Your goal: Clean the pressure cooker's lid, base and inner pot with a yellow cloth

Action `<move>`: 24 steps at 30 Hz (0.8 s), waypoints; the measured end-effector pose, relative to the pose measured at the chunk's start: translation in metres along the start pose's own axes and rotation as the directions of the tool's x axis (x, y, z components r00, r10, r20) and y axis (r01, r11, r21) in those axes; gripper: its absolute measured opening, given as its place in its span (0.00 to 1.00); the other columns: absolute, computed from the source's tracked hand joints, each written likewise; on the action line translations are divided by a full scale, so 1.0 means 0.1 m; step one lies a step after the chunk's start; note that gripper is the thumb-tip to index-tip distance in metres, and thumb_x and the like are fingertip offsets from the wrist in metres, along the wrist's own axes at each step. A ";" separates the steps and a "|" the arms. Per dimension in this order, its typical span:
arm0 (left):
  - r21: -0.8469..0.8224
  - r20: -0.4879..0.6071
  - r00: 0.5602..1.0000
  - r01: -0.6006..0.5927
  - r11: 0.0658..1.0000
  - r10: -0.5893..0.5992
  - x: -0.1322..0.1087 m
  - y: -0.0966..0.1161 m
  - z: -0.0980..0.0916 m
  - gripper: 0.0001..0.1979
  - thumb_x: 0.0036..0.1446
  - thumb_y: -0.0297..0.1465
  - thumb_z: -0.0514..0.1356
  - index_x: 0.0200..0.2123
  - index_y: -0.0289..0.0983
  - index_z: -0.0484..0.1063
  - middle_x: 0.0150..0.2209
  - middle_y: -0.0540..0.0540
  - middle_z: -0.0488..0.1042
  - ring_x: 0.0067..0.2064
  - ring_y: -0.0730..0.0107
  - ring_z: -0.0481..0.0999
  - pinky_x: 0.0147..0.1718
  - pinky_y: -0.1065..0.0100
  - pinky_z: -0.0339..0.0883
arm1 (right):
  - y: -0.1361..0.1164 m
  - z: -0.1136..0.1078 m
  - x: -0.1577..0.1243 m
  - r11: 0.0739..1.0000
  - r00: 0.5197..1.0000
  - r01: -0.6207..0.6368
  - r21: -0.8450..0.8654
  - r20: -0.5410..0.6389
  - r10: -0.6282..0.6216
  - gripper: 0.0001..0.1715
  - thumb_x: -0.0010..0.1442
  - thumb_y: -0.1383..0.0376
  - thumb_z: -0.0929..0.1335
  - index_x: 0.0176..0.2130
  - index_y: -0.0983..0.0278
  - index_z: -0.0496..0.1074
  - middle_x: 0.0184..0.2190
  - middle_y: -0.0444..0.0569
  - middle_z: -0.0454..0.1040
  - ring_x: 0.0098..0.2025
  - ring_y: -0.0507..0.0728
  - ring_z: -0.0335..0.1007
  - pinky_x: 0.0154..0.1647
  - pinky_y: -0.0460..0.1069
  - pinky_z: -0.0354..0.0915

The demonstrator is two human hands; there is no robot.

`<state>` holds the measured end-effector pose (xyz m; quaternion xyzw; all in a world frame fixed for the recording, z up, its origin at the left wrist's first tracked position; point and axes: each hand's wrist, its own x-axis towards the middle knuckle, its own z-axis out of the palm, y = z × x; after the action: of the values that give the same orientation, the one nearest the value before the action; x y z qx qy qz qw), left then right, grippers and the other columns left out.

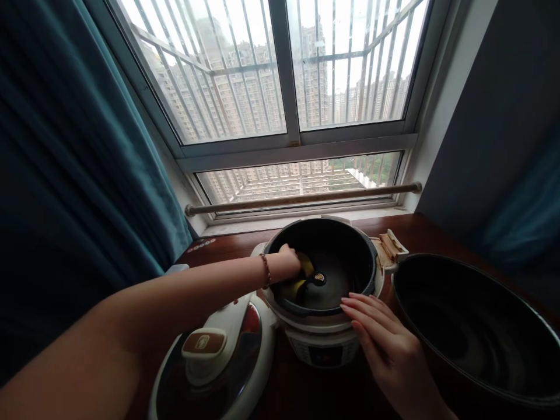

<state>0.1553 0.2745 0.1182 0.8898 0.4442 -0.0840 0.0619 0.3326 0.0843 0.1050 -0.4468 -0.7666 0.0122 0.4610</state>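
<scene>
A white electric pressure cooker point(324, 344) stands on the table, its lid off and its dark inner pot point(345, 256) exposed. My left hand point(289, 261) reaches down inside the pot, closed around a soft yellow cloth point(308, 266) that is pressed against the bottom and left wall. Part of the cloth and most of those fingertips are hidden in shadow. Outstretched fingers of my right hand point(385, 332) rest on the front right rim and hold nothing. A small round mark point(320, 277) shows on the pot's floor.
The cooker's lid point(219, 361) lies at the front left, under my left forearm. A large dark basin point(476, 326) stands close on the right. Behind the cooker are a rail point(301, 199) and a barred window. A blue curtain point(96, 146) hangs at left.
</scene>
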 end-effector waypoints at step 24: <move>0.080 0.308 0.925 0.206 0.975 -0.221 -0.01 0.12 0.02 0.14 0.37 0.39 0.67 0.24 0.33 0.77 0.21 0.38 0.73 0.34 0.49 0.73 0.36 0.55 0.65 | 0.00 0.00 -0.05 0.993 0.997 -0.072 0.093 0.032 0.069 0.19 0.61 0.70 0.62 0.51 0.58 0.67 0.50 0.45 0.70 0.55 0.56 0.62 0.56 0.57 0.60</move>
<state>0.1639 0.2659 0.1165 0.8125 0.5207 -0.2414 0.1022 0.3333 0.0811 0.1015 -0.4512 -0.7555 0.0710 0.4696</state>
